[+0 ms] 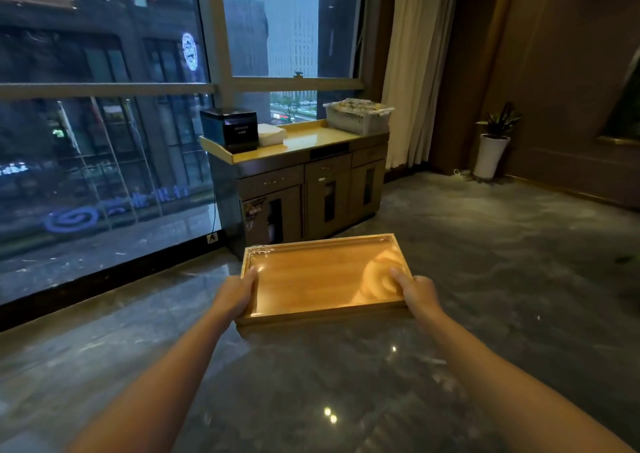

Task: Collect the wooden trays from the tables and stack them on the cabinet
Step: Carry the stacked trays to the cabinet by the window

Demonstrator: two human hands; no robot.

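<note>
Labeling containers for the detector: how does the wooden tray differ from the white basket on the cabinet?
The wooden tray is shallow, solid and amber-brown; the white basket is deeper, perforated and pale. The tray is empty and carried in the air by the left hand and right hand; the basket is full of pale items and rests on the cabinet. Both are rectangular and open-topped.

A room high up in a hotel or eating place is shown. At 11 o'clock a tall window (104, 106) is seen, with city buildings outside. At 12 o'clock a serving cabinet (304, 182) is placed, with a basket (356, 120) on top. A shiny stone floor (485, 279) and a long curtain (408, 72) are seen.
</note>
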